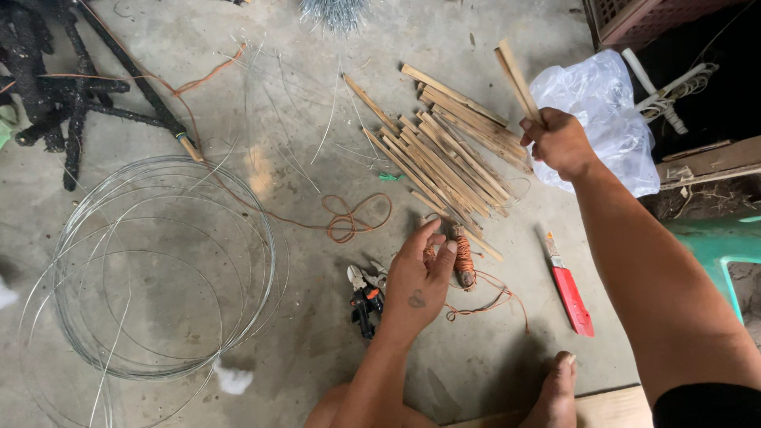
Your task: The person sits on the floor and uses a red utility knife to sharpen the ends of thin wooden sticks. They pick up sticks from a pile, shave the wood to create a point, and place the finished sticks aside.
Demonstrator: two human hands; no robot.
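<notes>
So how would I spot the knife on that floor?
Find the pile of bamboo strips on the concrete floor. Just right of it, under the right forearm, lies the knife. It alone has a bright red handle.

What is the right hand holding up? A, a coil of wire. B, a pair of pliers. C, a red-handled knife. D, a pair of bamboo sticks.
D: the right hand is closed around bamboo sticks raised above the pile of sticks, while the red-handled knife, wire coil and pliers lie on the floor.
</notes>
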